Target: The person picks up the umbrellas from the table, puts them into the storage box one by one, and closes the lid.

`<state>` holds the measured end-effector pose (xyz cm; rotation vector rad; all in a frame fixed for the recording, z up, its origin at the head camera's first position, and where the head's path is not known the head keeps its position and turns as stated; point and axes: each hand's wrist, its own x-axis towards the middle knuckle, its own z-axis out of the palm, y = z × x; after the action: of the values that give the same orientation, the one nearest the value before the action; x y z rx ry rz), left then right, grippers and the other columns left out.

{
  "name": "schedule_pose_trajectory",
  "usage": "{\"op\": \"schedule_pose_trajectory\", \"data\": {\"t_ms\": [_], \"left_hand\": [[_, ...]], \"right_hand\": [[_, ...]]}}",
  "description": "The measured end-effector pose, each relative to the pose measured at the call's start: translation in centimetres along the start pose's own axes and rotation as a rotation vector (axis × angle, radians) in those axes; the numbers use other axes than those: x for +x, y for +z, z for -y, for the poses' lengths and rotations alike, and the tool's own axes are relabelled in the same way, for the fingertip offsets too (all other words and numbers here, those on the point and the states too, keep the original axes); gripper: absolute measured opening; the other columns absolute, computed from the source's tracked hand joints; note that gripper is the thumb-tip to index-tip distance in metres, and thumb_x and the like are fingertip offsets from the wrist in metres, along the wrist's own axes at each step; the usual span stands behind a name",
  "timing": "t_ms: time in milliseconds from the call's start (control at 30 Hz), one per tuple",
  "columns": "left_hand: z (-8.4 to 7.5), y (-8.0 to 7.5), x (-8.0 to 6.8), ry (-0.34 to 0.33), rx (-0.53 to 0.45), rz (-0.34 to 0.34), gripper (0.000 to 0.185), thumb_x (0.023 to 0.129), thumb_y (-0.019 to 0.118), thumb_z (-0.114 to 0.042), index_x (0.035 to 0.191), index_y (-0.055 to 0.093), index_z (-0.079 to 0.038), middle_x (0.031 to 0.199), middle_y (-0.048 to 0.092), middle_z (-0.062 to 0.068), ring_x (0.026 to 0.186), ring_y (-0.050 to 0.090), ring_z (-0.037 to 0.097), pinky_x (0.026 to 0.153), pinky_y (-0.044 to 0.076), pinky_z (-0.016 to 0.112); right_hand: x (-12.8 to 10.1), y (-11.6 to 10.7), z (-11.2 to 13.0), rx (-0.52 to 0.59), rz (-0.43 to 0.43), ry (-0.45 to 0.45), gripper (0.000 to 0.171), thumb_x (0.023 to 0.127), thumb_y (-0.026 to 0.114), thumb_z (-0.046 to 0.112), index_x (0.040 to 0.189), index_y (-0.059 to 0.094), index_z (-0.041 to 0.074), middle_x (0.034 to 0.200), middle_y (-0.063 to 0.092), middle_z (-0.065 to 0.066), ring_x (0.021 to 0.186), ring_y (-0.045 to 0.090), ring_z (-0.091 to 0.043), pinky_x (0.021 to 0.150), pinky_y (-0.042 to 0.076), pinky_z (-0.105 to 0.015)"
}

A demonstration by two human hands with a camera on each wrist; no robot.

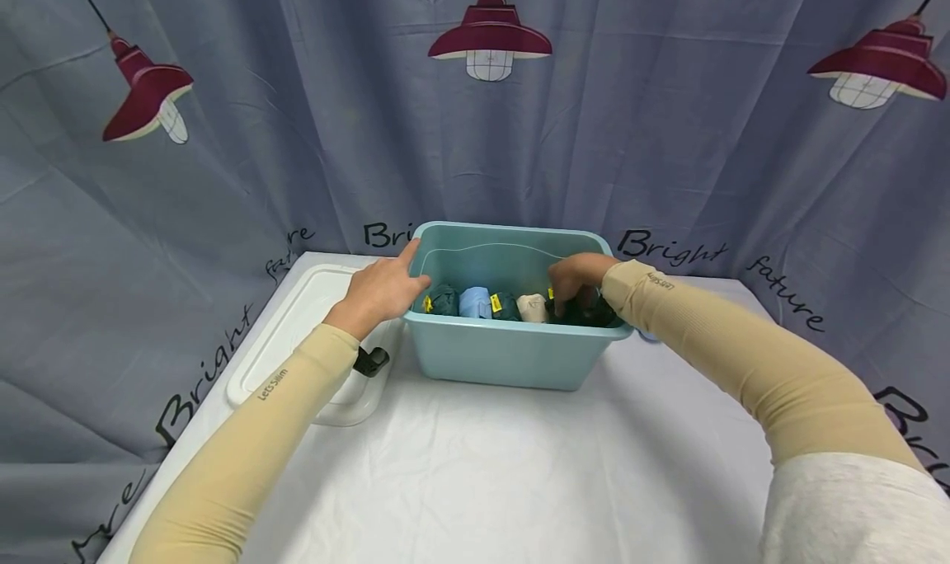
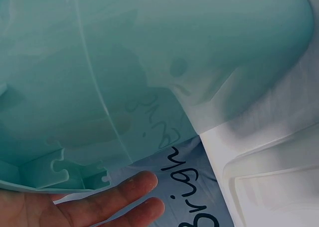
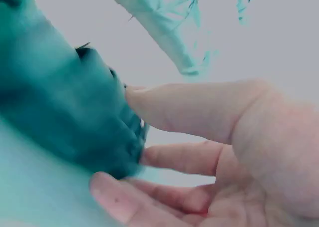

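Note:
A light teal plastic bin (image 1: 497, 350) holds a row of rolled cloth bundles. From the left they are a dark green roll (image 1: 444, 300), a light blue roll (image 1: 475, 303), another dark green roll (image 1: 507, 307) and a beige roll (image 1: 532, 307). My left hand (image 1: 382, 292) rests on the bin's left rim, its fingers straight along the outside in the left wrist view. Inside the right end, my right hand (image 1: 579, 275) pinches a dark rolled cloth (image 3: 70, 107) between thumb and fingers. The head view partly hides that roll behind the hand.
A whitish lid (image 1: 297, 317) lies left of the bin, partly beneath my left arm. The white-covered table (image 1: 505, 465) backs onto a grey-blue curtain (image 1: 475, 152). A small blue thing (image 1: 648, 337) shows beside the bin's right end, mostly hidden.

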<state>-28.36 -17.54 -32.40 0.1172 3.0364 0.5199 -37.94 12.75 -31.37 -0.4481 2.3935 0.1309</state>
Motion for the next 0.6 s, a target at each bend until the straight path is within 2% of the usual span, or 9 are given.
{"op": "schedule_pose_trajectory", "data": {"t_ms": [233,433,600], "left_hand": [[-0.13,0.14,-0.06,0.008,0.009,-0.012,0.077,0.1,0.043,-0.049,0.164,0.007,-0.027,0.075,0.058,0.008,0.07,0.057,0.026,0.059,0.043,0.039],[-0.05,0.11,0.0,0.004,0.013,-0.009,0.077,0.1,0.043,-0.05,0.164,0.006,-0.027,0.08,0.06,0.008,0.075,0.059,0.026,0.06,0.043,0.039],[-0.03,0.04,-0.03,0.003,0.004,-0.004,0.077,0.1,0.042,-0.049,0.164,0.006,-0.027,0.075,0.057,0.007,0.071,0.058,0.025,0.059,0.043,0.038]], "right_hand": [[0.2,0.46,-0.7,0.023,0.065,-0.025,0.011,0.092,0.069,0.014,0.085,0.071,0.005,0.08,0.067,-0.006,0.062,0.066,-0.012,0.065,0.056,-0.027],[0.02,0.53,-0.81,0.083,0.096,-0.043,0.012,0.094,0.068,0.014,0.093,0.072,0.003,0.089,0.069,-0.008,0.067,0.066,-0.013,0.067,0.055,-0.027],[-0.26,0.3,-0.86,0.13,0.101,-0.051,0.017,0.095,0.067,0.014,0.103,0.072,0.0,0.101,0.072,-0.014,0.081,0.073,-0.019,0.071,0.057,-0.029]]}}
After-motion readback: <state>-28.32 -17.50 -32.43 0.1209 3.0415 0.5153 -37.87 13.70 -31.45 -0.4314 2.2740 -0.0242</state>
